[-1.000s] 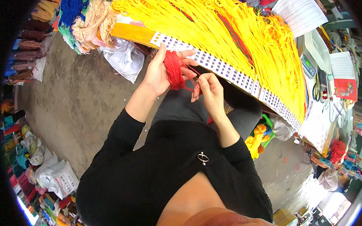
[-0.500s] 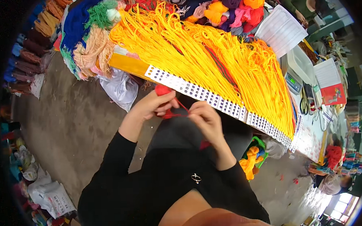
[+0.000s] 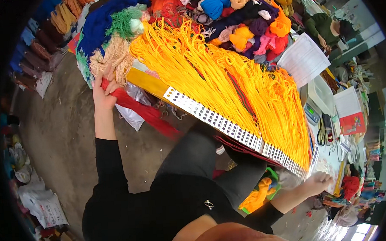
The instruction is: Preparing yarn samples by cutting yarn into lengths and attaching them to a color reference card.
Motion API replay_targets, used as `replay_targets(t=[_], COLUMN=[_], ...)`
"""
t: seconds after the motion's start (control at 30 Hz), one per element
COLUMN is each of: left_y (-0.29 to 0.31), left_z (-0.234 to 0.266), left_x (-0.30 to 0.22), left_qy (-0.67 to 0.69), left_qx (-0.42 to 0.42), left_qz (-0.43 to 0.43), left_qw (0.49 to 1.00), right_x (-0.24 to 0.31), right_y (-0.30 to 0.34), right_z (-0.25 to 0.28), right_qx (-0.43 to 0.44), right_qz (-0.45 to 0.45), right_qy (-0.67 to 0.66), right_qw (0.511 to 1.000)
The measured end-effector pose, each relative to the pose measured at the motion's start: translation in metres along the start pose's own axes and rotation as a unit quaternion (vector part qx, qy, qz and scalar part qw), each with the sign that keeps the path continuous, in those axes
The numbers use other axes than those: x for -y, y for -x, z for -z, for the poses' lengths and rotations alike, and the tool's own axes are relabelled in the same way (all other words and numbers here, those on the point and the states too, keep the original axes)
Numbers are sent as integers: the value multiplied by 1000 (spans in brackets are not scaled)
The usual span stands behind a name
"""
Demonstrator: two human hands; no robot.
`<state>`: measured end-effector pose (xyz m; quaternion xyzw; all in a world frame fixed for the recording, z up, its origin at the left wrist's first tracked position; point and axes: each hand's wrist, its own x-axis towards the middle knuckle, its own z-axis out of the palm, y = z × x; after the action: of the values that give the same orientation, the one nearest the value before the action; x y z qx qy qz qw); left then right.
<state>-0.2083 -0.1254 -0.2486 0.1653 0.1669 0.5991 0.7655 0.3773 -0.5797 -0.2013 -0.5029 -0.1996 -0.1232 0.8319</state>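
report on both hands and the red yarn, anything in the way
Left hand holding red yarn, loose length blurred. Right hand far out right, curled shut, contents unclear. Peach yarn and white bag close on the left side.

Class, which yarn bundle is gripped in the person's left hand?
The long, loose red yarn bundle, trailing from that left hand; the long yellow yarn strands lie spread on the yellow-edged table.

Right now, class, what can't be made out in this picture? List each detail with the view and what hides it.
All in the head view:
- Anything inside the right hand: its curled fingers hide it.
- Single strands at the lower end of the red yarn in the left hand: blurred.
- The bottom of the green basket: orange yarn covers it.
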Motion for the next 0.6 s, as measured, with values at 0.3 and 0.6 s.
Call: replay_targets(t=[0.3,0.6], left_y=[-29,-229], left_z=[-139,-173], left_x=[86,218], left_qy=[-381,-709], left_qx=[133,223], left_qz=[-52,-192], left_qw=[914,641], right_x=[-45,-170], right_y=[131,213], right_z=[-197,-240], right_qx=[248,402], right_qz=[-143,-211], right_qy=[61,186], right_qw=[956,871])
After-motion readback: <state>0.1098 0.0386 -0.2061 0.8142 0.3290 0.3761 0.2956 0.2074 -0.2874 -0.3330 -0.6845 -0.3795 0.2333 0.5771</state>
